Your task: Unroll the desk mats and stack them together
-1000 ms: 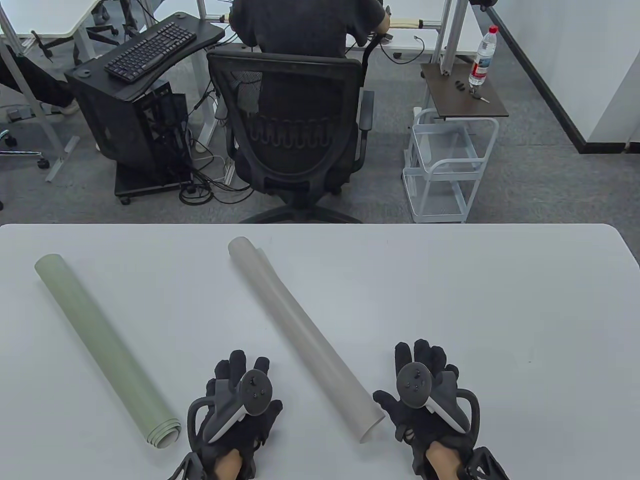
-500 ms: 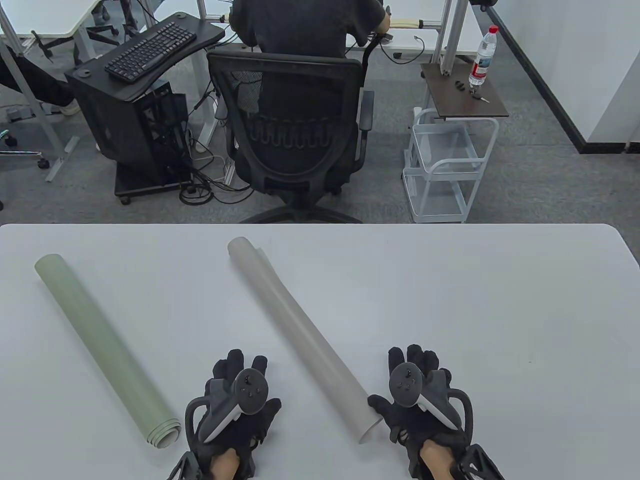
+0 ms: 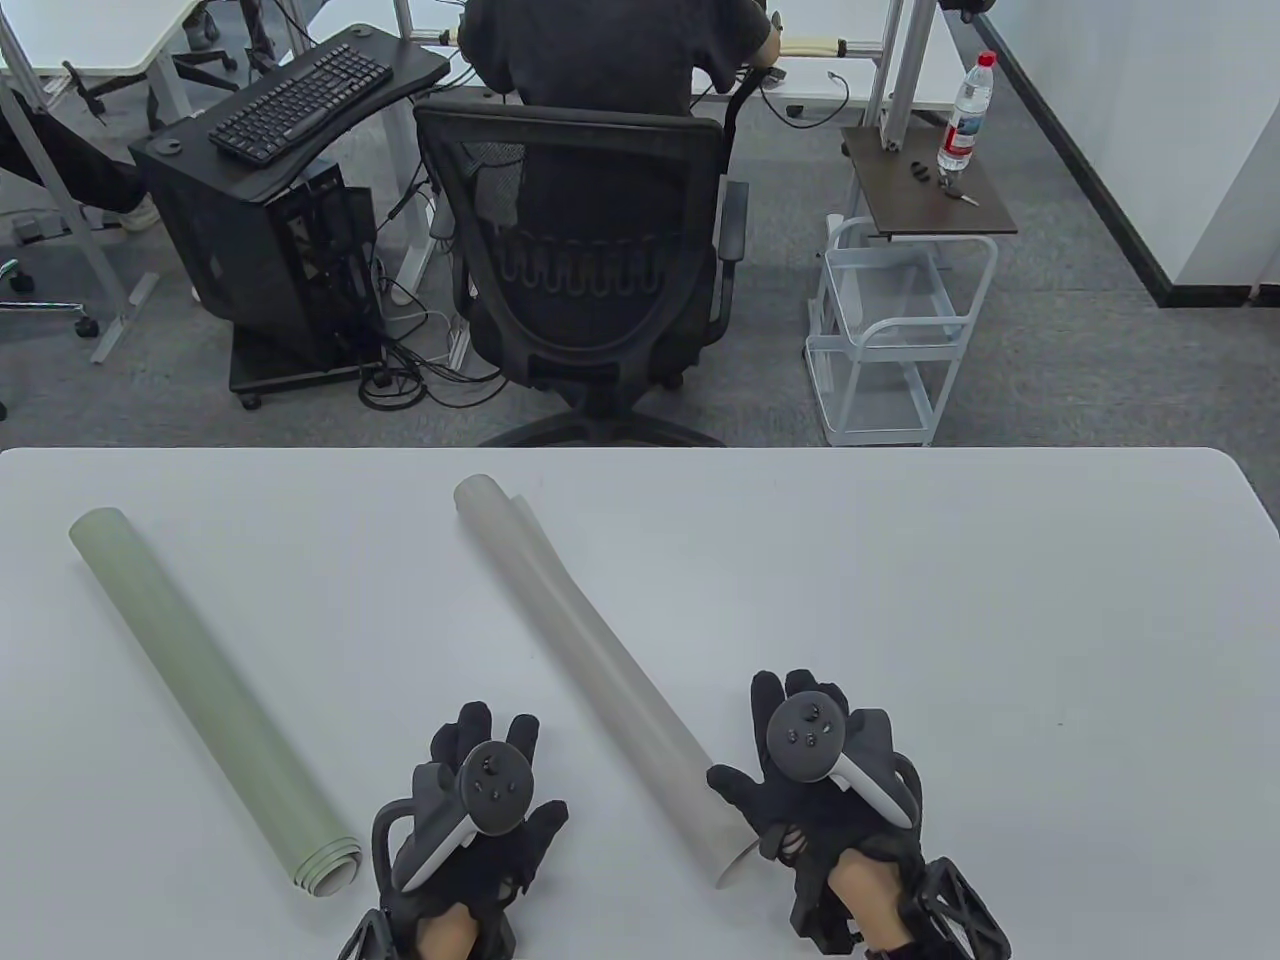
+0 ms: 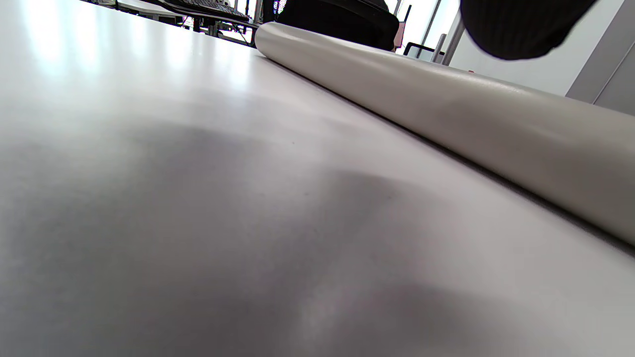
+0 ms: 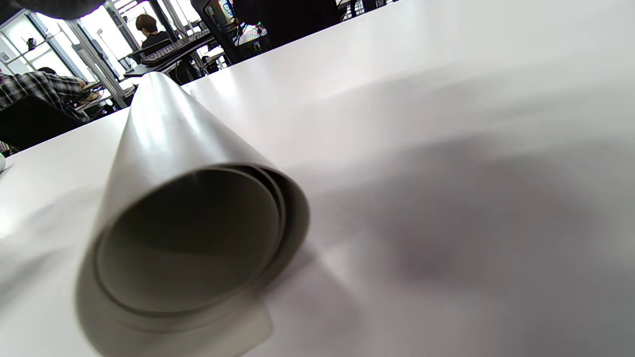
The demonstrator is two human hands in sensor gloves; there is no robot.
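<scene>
Grey mat rolled, diagonal — far-left to near-right

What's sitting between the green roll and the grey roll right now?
In the table view, the left hand lies between the green roll and grey roll at their near ends; farther up, only bare table.

- Table: white surface beneath both hands, extending ahead of them to its far edge.
- Office chair: black mesh back, beyond the table's far edge, ahead of the hands; a seated person in a dark shirt faces away.
- Keyboard: black, on a dark desk ahead and to the left.
- Wire cart: white, ahead and to the right.
- Water bottle: red cap, upright on a brown shelf above the cart.
</scene>
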